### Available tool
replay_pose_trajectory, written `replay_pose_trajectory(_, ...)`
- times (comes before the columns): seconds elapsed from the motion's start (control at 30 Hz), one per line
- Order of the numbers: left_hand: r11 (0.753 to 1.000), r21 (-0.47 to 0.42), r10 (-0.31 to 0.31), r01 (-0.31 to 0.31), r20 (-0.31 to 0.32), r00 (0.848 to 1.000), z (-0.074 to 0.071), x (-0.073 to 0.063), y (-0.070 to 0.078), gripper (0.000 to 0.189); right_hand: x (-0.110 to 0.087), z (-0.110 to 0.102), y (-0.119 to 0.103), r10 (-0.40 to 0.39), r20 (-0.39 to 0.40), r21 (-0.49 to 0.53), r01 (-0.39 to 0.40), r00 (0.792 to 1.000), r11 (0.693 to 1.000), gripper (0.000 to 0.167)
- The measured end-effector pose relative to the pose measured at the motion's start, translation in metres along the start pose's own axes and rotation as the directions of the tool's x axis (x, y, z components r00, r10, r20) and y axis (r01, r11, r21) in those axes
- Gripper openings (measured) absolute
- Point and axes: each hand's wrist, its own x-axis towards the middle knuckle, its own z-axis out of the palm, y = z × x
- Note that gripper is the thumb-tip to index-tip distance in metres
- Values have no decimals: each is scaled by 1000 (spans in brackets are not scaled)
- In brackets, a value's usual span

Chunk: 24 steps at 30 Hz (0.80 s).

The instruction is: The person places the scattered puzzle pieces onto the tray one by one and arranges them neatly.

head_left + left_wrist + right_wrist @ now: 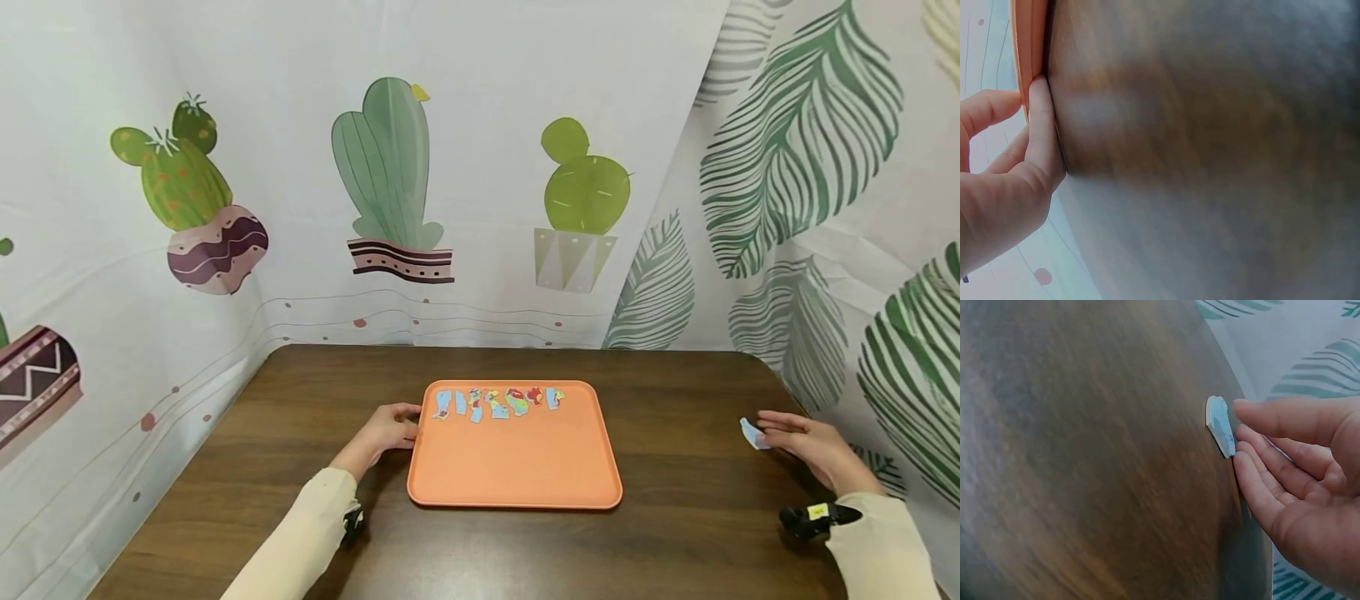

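Note:
An orange tray point(517, 467) lies on the table, with a row of small irregular picture pieces point(497, 404), like jigsaw pieces, along its far edge. My left hand point(390, 429) is at the tray's left edge; in the left wrist view, thumb and fingers point(1041, 131) hold its rim. Far to the right, a light blue piece point(753, 434) is at the fingertips of my right hand point(813, 450). The right wrist view shows this pale blue piece point(1219, 425) just ahead of loosely bent fingers point(1254, 484), which touch or nearly touch its end.
The brown wooden table point(690, 475) stretches around the tray. A white cloth backdrop point(487, 50) printed with cacti and leaves hangs behind and along the sides. A black strap device point(817, 518) sits on the right wrist.

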Motion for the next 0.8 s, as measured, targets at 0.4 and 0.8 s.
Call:
replay_pose_trajectory(0.4, 1000, -3, 6, -6, -3, 1000, 0, 0, -2, 48, 1, 8, -9, -28, -11, -129, 26, 1000, 991, 69)
replay_pose_trajectory(0.8, 1000, -20, -2, 1, -5, 1000, 0, -1, 0, 48, 1, 8, -12, -15, 14, -188, 17, 1000, 982, 70)
